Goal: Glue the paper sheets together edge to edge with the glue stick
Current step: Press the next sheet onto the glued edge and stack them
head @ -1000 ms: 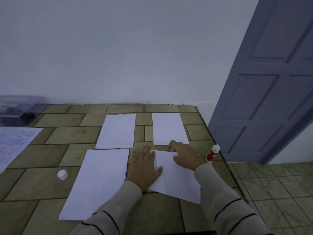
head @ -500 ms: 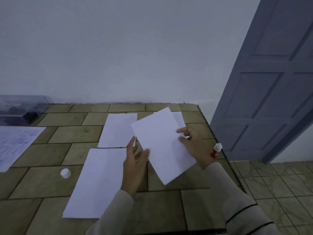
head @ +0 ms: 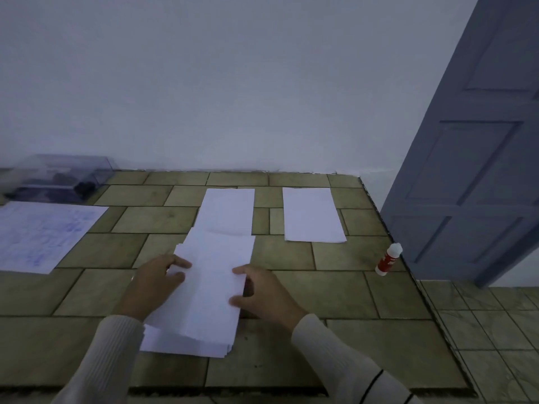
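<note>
Two grips are meeting on one white sheet (head: pixel 213 287) near the front of the tiled counter (head: pixel 335 293). The left grip (head: pixel 154 284) is resting its loosely spread fingertips on the sheet's left edge, with nothing curled inside it. The right grip (head: pixel 262 293) is touching the right edge with forefinger and thumb; whether it is pinching the paper or only steadying it, I cannot tell. The white sheet is lying on a stack of paper (head: pixel 186 344), its far end overlapping the near end of a far sheet (head: pixel 227 211). Another single sheet (head: pixel 312 214) is lying apart to the right. The glue stick (head: pixel 388 259) is standing upright near the counter's right edge, well apart from both grips. A printed page (head: pixel 43 234) and a clear box (head: pixel 58 176) are sitting at the far left, and a grey door (head: pixel 472 170) is standing beyond the counter's right side.
</note>
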